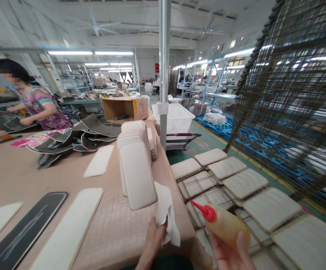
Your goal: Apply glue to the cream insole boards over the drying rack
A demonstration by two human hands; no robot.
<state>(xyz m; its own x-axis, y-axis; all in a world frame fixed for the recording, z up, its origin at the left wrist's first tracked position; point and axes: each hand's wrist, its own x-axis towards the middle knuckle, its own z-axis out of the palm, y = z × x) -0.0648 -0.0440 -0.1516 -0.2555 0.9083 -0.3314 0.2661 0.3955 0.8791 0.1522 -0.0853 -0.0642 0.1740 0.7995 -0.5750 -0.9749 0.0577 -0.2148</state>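
Note:
My left hand (155, 234) is closed on a white cloth-like piece (165, 212) at the table's right edge. In my right hand (230, 251) is a yellowish squeeze bottle (227, 225), its red nozzle pointing up and left over a wire rack. A stack of pale padded panels (138, 174) leans on the table just beyond my left hand. To the left lie a long white panel (70, 228) and a dark panel with whitish streaks (28, 228). A smaller white panel (99, 161) lies farther back.
Pale panels rest on the wire rack (205, 186) at the right, below a tall leaning mesh stack (289, 86). Curved grey pieces (81, 137), a cardboard box (118, 108) and a post (163, 131) stand beyond. A person (43, 105) works at the left.

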